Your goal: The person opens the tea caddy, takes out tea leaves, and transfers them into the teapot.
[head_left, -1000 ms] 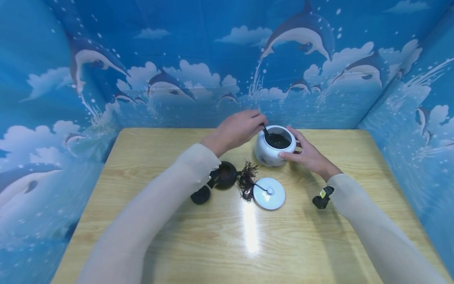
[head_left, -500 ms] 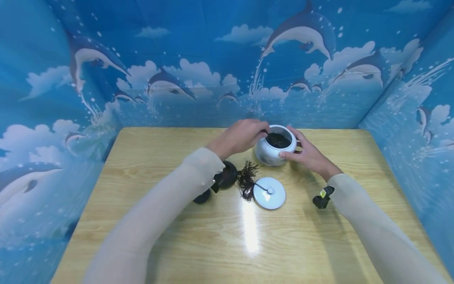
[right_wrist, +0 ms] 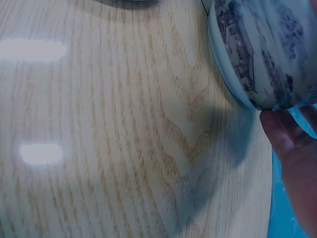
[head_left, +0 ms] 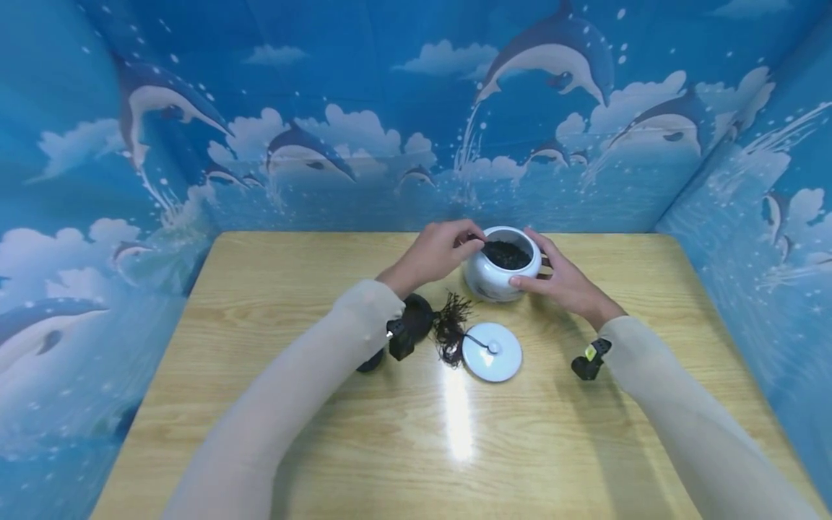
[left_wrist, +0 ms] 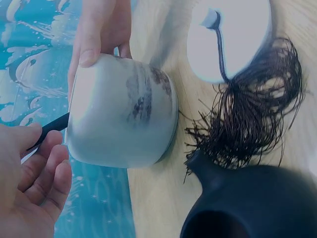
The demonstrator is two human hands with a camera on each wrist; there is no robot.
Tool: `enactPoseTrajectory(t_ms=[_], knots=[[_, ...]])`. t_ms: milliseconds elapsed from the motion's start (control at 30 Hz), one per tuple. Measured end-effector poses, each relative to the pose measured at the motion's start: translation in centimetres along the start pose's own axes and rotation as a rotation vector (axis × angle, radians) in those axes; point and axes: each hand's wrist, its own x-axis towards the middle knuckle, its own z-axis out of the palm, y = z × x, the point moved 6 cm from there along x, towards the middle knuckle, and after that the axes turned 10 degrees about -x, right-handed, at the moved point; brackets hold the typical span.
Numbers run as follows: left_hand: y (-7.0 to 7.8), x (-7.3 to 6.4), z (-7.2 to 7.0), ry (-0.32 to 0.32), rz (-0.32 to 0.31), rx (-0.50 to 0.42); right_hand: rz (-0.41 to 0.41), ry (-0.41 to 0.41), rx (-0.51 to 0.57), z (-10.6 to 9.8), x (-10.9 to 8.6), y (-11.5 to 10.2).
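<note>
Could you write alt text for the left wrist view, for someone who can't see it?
The left hand pinches a black handle at the mouth of a white jar, which the right hand grips. Beside the jar on the wooden table lie a white lid, a dark tassel and a dark spouted pot, partly out of frame.

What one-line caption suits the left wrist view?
Left hand pinching a dark handle at the mouth of a white jar, right hand holding it; tasselled lid and black teapot nearby.
</note>
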Motion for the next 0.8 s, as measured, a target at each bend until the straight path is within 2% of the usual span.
enactPoseTrajectory(t_ms=[267,500,667,800], knots=[[-1.3,-0.9,-1.3,0.079,-0.115,-0.24,0.005,0.005,0.004,0.1,0.1,0.1],[-1.9,-1.7,-2.6,0.141,-0.15,-0.342,0.003,0.008,-0.002,-0.2,0.1,0.3],[-3.1,-2.2,-2.8,0.174,-0.198,-0.435,-0.007,0.011,0.004,-0.1,0.1,0.2],[-3.9,-2.5,-2.9,0.192,-0.21,-0.494,-0.01,0.015,0.004,-0.1,0.1,0.2]])
